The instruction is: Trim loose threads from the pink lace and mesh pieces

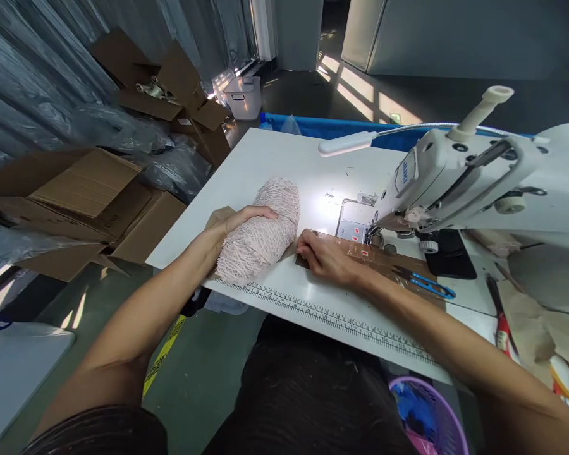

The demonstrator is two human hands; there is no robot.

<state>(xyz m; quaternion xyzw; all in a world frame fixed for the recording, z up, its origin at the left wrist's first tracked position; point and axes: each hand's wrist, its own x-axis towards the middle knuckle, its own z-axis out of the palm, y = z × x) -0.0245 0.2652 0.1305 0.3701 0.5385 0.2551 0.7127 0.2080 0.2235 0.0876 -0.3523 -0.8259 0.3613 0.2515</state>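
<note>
Hands: left hand (246,220) curls over lace bundle (265,243) on table (275,158); right hand (325,256), just beside it, lies flat on brown paper (384,260). Risk: bundle could roll off edge by left wrist if grip slackens.

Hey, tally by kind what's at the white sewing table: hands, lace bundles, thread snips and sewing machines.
Hands: 2 (left hand, right hand)
Pink lace bundle: 1
Blue-handled thread snips: 1
Sewing machine: 1
Total: 5
</note>
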